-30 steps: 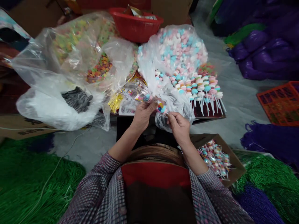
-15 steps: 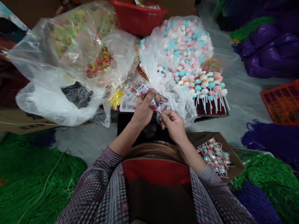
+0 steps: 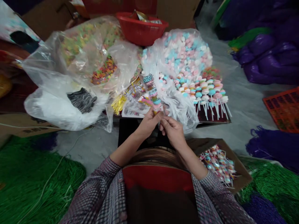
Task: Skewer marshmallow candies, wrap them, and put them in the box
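Note:
My left hand [image 3: 151, 122] is closed around the lower part of a candy skewer [image 3: 157, 102] in a printed clear wrapper, whose patterned end points away from me. Pink and blue pieces show through the plastic. My right hand [image 3: 172, 128] pinches at the near end of the skewer, fingertips touching those of the left; the stick is hidden by the fingers. Just beyond the hands lie flat printed wrappers [image 3: 134, 109] and a bunch of gold twist ties [image 3: 118, 104]. To the right, unwrapped candy skewers [image 3: 205, 90] lie in a row, white sticks toward me.
Behind are a bag of ring candies [image 3: 79, 46], a bag of pastel candies [image 3: 187, 49] and a red basin [image 3: 142, 29]. A cardboard box [image 3: 241, 168] of wrapped skewers stands at my right. Green netting [image 3: 35, 171] lies on the floor at left.
Both hands have come together at the skewer's near end, and the wrapped skewer now points straighter away from me. The white stick seen earlier is now covered. The view has tilted up slightly.

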Demonstrator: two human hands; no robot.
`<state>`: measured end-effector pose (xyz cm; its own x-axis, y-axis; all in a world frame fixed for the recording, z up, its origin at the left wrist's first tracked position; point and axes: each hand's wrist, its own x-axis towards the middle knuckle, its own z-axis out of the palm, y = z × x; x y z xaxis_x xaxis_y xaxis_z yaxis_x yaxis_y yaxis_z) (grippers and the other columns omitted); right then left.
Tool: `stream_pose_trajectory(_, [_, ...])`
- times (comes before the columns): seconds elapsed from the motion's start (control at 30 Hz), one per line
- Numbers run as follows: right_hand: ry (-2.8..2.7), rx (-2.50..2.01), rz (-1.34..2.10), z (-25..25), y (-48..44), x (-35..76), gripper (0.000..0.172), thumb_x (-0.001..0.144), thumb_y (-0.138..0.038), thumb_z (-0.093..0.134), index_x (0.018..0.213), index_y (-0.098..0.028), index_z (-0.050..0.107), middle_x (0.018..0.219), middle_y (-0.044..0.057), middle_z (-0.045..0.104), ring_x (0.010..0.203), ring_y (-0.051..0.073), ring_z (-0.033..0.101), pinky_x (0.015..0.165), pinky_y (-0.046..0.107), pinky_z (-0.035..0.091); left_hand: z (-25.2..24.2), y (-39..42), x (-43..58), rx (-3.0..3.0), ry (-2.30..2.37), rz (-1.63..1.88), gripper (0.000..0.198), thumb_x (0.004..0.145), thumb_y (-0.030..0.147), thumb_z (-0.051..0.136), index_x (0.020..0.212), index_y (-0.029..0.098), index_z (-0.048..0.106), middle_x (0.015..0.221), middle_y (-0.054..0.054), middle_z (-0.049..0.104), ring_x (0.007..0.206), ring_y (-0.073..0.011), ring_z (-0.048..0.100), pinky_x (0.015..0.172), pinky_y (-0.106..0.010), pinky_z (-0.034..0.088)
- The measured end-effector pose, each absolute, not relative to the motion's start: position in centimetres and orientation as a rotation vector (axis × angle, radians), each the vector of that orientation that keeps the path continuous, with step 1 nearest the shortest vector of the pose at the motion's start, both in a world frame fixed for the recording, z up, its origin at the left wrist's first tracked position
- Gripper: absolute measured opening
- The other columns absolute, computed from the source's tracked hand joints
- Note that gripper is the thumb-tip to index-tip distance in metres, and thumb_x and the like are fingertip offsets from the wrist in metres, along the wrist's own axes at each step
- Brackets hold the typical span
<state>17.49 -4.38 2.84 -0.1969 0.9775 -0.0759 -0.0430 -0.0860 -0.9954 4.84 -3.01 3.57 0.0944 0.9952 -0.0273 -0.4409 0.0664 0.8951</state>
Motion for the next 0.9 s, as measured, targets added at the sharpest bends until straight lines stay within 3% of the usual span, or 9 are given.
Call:
stream_pose_trajectory(0.07, [-1.260, -1.120, 1.439, 2.9, -4.4, 17.6, 0.035, 0.085, -0.055, 0.070, 0.090, -0.021, 0.072, 0.053, -0.008, 0.056, 0.040, 0.006, 0.044, 0.042, 0.021, 0.034, 3.4, -3.3, 4.1, 0.988, 0.862, 1.333, 0.058, 0.078, 0.072, 0.071, 0.102, 0.021, 0.060, 0.091, -0.001, 0.069, 0.071, -0.0113, 0.062, 0.071, -0.028, 0.052])
stream_pose_trajectory(0.13, [-1.272, -1.137, 1.418, 2.9, -4.4, 17.8, 0.035, 0.086, -0.054, 0.070, 0.092, -0.021, 0.073, 0.052, -0.009, 0.054, 0.039, 0.006, 0.043, 0.042, 0.021, 0.035, 3.4, -3.2, 2.9, 1.159, 0.971, 1.338, 0.056, 0.082, 0.073, 0.066, 0.099, 0.019, 0.063, 0.093, -0.003, 0.069, 0.086, -0.0139, 0.062, 0.082, -0.029, 0.050])
stream_pose_trajectory(0.3, [-1.390, -1.214, 1.280, 2.8, -4.6, 18.0, 0.032, 0.094, -0.050, 0.060, 0.097, -0.020, 0.072, 0.053, -0.008, 0.054, 0.041, 0.007, 0.045, 0.045, 0.022, 0.039, 3.1, -2.5, 1.5, 1.614, 1.303, 1.237, 0.049, 0.098, 0.062, 0.049, 0.077, 0.019, 0.058, 0.072, 0.000, 0.057, 0.071, -0.0132, 0.050, 0.070, -0.029, 0.041])
stream_pose_trajectory(0.4, [-1.508, -1.263, 1.041, 2.7, -4.4, 18.2, 0.030, 0.097, -0.047, 0.056, 0.102, -0.021, 0.071, 0.055, -0.007, 0.056, 0.047, 0.009, 0.050, 0.050, 0.024, 0.042, 2.9, -2.5, 2.0, 1.835, 1.343, 1.242, 0.048, 0.101, 0.058, 0.044, 0.077, 0.020, 0.058, 0.073, -0.003, 0.060, 0.072, -0.0154, 0.051, 0.070, -0.030, 0.041])
stream_pose_trajectory(0.47, [-1.579, -1.289, 0.933, 2.7, -4.0, 18.5, 0.034, 0.098, -0.045, 0.056, 0.118, -0.022, 0.069, 0.056, -0.006, 0.058, 0.049, 0.012, 0.053, 0.052, 0.025, 0.044, 2.8, -2.7, 2.4, 1.893, 1.320, 1.244, 0.047, 0.102, 0.057, 0.041, 0.080, 0.020, 0.060, 0.078, -0.005, 0.065, 0.077, -0.0173, 0.055, 0.073, -0.031, 0.043])
stream_pose_trajectory(0.53, [-1.673, -1.275, 0.915, 2.8, -3.6, 18.8, 0.044, 0.099, -0.043, 0.055, 0.137, -0.023, 0.062, 0.056, -0.006, 0.060, 0.050, 0.013, 0.056, 0.054, 0.026, 0.047, 3.0, -2.8, 2.6, 1.861, 1.290, 1.241, 0.047, 0.102, 0.057, 0.042, 0.081, 0.020, 0.062, 0.079, -0.006, 0.066, 0.077, -0.0177, 0.056, 0.074, -0.031, 0.043])
stream_pose_trajectory(0.6, [-1.784, -1.214, 0.896, 2.8, -3.3, 19.0, 0.048, 0.100, -0.041, 0.053, 0.144, -0.023, 0.059, 0.058, -0.005, 0.063, 0.051, 0.013, 0.058, 0.057, 0.027, 0.050, 3.1, -2.9, 2.5, 1.762, 1.249, 1.227, 0.047, 0.100, 0.059, 0.046, 0.081, 0.020, 0.063, 0.074, -0.003, 0.063, 0.073, -0.0162, 0.054, 0.072, -0.030, 0.043])
stream_pose_trajectory(0.73, [-1.873, -1.137, 0.744, 2.6, -3.1, 18.9, 0.040, 0.101, -0.037, 0.050, 0.134, -0.025, 0.069, 0.066, -0.001, 0.071, 0.054, 0.013, 0.061, 0.061, 0.028, 0.054, 3.2, -3.0, 2.0, 1.435, 1.145, 1.214, 0.048, 0.091, 0.066, 0.058, 0.083, 0.019, 0.066, 0.074, 0.000, 0.063, 0.073, -0.0135, 0.054, 0.074, -0.028, 0.045])
stream_pose_trajectory(0.9, [-1.838, -1.140, 0.650, 1.8, -3.4, 18.3, 0.038, 0.101, -0.033, 0.050, 0.131, -0.024, 0.071, 0.072, 0.000, 0.074, 0.053, 0.012, 0.062, 0.062, 0.028, 0.056, 3.3, -2.1, 1.6, 0.882, 0.948, 1.406, 0.053, 0.085, 0.072, 0.064, 0.098, 0.021, 0.068, 0.094, -0.005, 0.072, 0.090, -0.0169, 0.066, 0.085, -0.032, 0.051])
